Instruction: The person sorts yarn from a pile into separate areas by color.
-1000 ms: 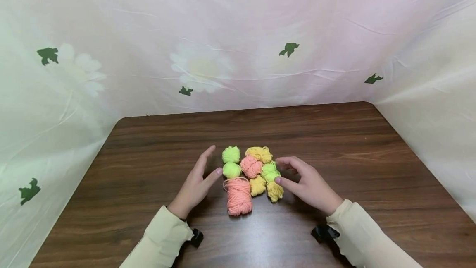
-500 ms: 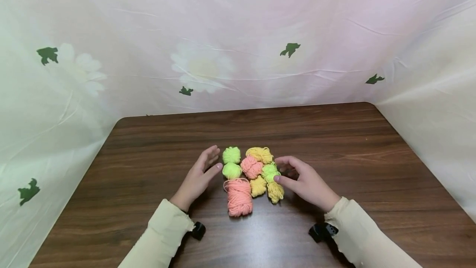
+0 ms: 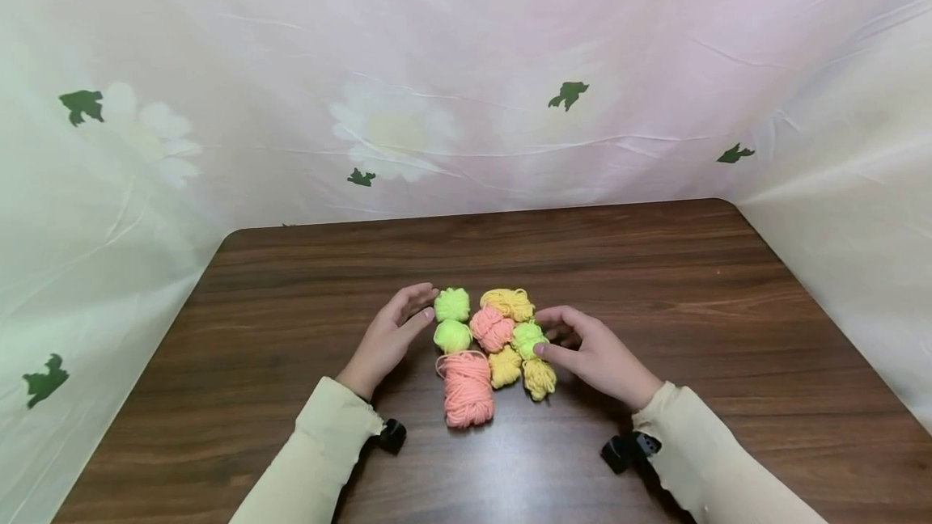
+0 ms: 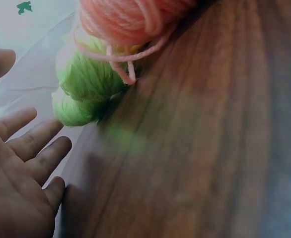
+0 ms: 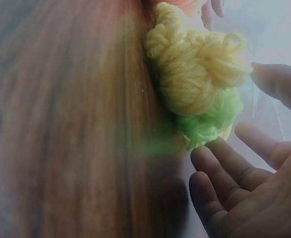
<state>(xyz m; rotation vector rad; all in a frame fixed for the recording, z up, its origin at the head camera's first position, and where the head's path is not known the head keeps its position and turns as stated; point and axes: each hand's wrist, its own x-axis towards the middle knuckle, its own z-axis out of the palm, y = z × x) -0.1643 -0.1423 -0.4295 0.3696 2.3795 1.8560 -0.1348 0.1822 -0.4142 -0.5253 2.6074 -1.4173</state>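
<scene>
Several small bundles of yarn lie grouped on the brown table. My left hand [image 3: 387, 340] is at their left side, relaxed fingers spread and fingertips right by the far green yarn ball [image 3: 452, 305]. Nearer me are a second green yarn ball [image 3: 453, 336] and a large pink yarn skein [image 3: 468, 390], which shows a loose loop in the left wrist view. At the right edge of the group, my right hand [image 3: 603, 358] has its fingertips right at a green yarn bundle [image 5: 212, 119], thumb near the yellow yarn bundle [image 5: 190, 74]. Neither hand grips anything.
Between the hands are a pink yarn ball [image 3: 492, 327], a yellow yarn bundle [image 3: 508, 303] behind it and a small yellow yarn ball [image 3: 505, 367] in front. The wooden table [image 3: 291, 281] ends at a floral cloth backdrop [image 3: 466, 103] behind and at both sides.
My left hand has moved slightly away from me and to the right, up to the far green ball. The right hand has shifted a little left. The yarn keeps its arrangement.
</scene>
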